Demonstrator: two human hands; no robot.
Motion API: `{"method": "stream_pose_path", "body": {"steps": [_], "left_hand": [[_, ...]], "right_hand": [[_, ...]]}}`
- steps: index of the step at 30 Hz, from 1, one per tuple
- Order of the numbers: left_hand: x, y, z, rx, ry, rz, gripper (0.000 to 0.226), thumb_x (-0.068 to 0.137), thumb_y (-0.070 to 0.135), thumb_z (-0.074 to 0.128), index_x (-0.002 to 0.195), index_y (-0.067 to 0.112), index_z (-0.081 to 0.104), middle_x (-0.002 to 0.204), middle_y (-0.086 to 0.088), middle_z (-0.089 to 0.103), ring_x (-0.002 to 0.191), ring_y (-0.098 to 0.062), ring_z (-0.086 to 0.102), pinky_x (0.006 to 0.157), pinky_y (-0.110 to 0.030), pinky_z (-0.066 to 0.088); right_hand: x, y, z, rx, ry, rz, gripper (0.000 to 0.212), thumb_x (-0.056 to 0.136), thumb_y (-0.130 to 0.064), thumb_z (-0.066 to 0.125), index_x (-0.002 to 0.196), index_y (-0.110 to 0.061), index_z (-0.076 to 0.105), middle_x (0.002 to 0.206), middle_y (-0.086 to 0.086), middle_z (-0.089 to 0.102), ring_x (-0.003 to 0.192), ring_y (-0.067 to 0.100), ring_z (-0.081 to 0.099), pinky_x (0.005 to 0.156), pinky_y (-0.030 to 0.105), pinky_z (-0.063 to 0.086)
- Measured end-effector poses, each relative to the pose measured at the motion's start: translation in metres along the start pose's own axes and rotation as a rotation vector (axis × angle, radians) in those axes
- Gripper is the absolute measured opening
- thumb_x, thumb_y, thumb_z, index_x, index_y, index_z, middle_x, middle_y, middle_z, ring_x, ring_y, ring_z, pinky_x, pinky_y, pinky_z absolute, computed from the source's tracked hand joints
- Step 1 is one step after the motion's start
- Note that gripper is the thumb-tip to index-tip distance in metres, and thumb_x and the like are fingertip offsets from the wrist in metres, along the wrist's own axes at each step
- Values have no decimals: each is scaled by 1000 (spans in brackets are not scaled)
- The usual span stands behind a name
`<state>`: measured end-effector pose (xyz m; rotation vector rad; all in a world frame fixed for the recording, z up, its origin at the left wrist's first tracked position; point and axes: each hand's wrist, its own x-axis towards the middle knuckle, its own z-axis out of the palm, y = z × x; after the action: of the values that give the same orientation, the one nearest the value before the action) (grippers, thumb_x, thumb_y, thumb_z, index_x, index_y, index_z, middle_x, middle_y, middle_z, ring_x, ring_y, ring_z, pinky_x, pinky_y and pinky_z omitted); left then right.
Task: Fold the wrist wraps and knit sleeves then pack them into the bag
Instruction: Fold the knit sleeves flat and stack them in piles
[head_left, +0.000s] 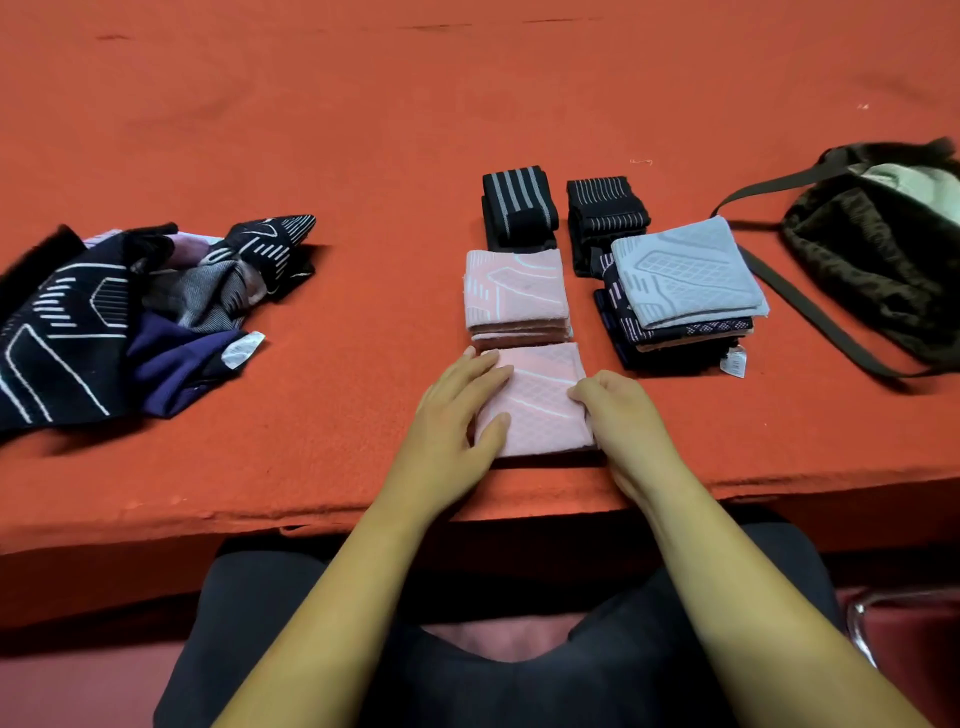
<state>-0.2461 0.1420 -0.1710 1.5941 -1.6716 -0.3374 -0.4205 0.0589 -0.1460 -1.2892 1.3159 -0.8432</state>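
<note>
A folded pink knit sleeve (540, 400) lies near the table's front edge. My left hand (457, 421) rests flat on its left side, fingers spread. My right hand (618, 415) pinches its right edge with curled fingers. Just behind it sits another folded pink sleeve (514, 291). A stack of folded sleeves, grey-blue on top (685, 273), stands to the right. Two folded black striped wrist wraps (519, 208) (605, 213) lie behind these. A dark furry bag (878, 260) with a long strap lies open at the far right.
A loose heap of unfolded dark and purple sleeves (119, 317) lies at the left. The orange table cover (363, 130) stretches far back. The table's front edge (311, 519) runs just below my hands. A chair frame (872, 618) shows at lower right.
</note>
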Motion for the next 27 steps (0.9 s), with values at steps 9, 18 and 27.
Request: {"method": "stream_pose_path", "body": {"steps": [9,18,27], "left_hand": [[-2,-3,11,306,-104,-24,62,96,53,36,153,31,33,166,8,11,153,-10,6,123,-38,18],[1,2,11,403,-173,-53,74,90,58,25,156,25,27,167,7,10,152,-13,15,124,-35,8],[6,28,-20,-864,320,-335,63,99,5,55,144,38,28,98,-1,75,84,-8,69,74,-20,53]], "right_hand": [[3,6,1,-72,118,-17,18,89,-9,51,75,-17,44,71,-2,46,67,13,40,62,33,32],[0,3,4,-176,138,-76,17,83,-11,56,96,-6,65,86,4,70,80,23,65,73,33,49],[-10,-63,19,186,-66,-302,12,94,-5,59,99,-8,69,76,1,71,69,5,64,67,25,51]]}}
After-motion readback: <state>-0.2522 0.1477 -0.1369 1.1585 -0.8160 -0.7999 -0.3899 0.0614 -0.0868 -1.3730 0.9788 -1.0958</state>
